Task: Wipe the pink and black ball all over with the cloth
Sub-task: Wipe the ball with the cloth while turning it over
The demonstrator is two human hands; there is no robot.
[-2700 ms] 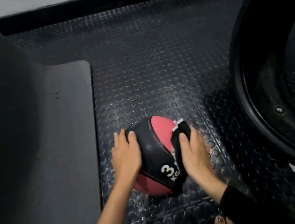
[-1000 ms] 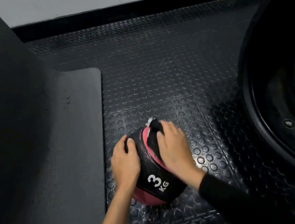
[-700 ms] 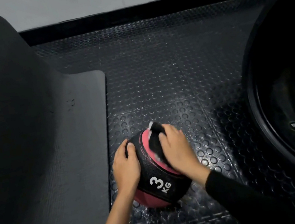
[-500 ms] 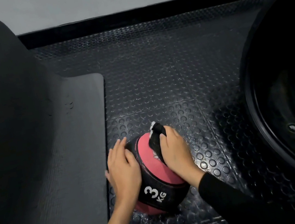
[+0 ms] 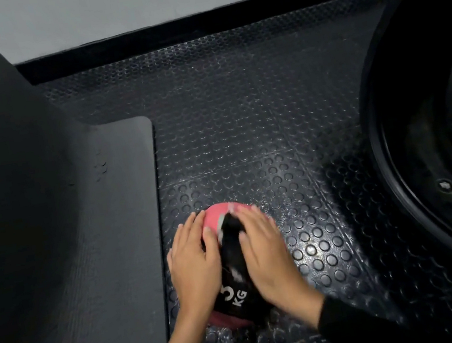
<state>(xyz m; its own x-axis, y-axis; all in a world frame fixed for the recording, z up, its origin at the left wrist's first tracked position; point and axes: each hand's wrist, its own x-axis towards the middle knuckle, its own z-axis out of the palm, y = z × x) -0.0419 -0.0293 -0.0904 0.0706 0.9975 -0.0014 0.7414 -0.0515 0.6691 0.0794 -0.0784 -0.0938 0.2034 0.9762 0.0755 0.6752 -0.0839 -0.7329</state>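
Your ball [image 5: 216,216] sits on the studded floor [image 5: 243,138] in the lower middle of the frame, just right of the edge of the dark mat [image 5: 118,249], and it lies between your two hands and beneath them. Your left hand [image 5: 195,263] lies flat on the ball's left side, fingers straight and spread a little, pointing up the frame over the pink top. Your right hand [image 5: 269,260] covers the right side the same way, fingers straight and holding nothing curled; its thumb edge presses on the black cloth [image 5: 231,236], which shows as a blurred dark strip running down the gap between your hands. Below that strip the ball's black band shows a white "KG", with a pink sliver at the bottom edge. A black sleeve [image 5: 364,327] covers your right forearm. A big black ring [image 5: 392,173] fills the right side of the frame.
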